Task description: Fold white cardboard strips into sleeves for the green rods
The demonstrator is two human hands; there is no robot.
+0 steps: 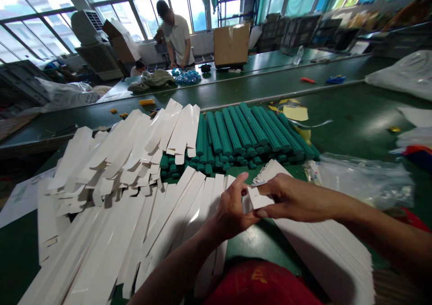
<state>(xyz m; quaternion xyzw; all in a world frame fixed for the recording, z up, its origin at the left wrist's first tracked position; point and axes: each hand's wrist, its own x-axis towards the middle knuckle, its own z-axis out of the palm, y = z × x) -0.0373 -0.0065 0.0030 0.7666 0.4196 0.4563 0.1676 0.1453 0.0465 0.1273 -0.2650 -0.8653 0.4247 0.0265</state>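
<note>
Both my hands meet over the near edge of the green table [357, 116]. My left hand [233, 211] pinches one end of a flat white carton blank [257, 200], thumb and forefinger closed on its flap. My right hand [293, 197] grips the same blank from the right, fingers folded over it. Under my right forearm lies a thick stack of flat white blanks [324, 251]. To the left, folded long white cartons [128, 161] spread in overlapping rows. Behind them sits a pile of dark green ribbed rods [249, 132].
Clear plastic bags [364, 179] lie at the right. Yellow paper scraps [295, 112] sit beyond the rods. A person [177, 35] stands at the far table beside a cardboard box [231, 44], blue items [186, 76] and a bundle of cloth [151, 80].
</note>
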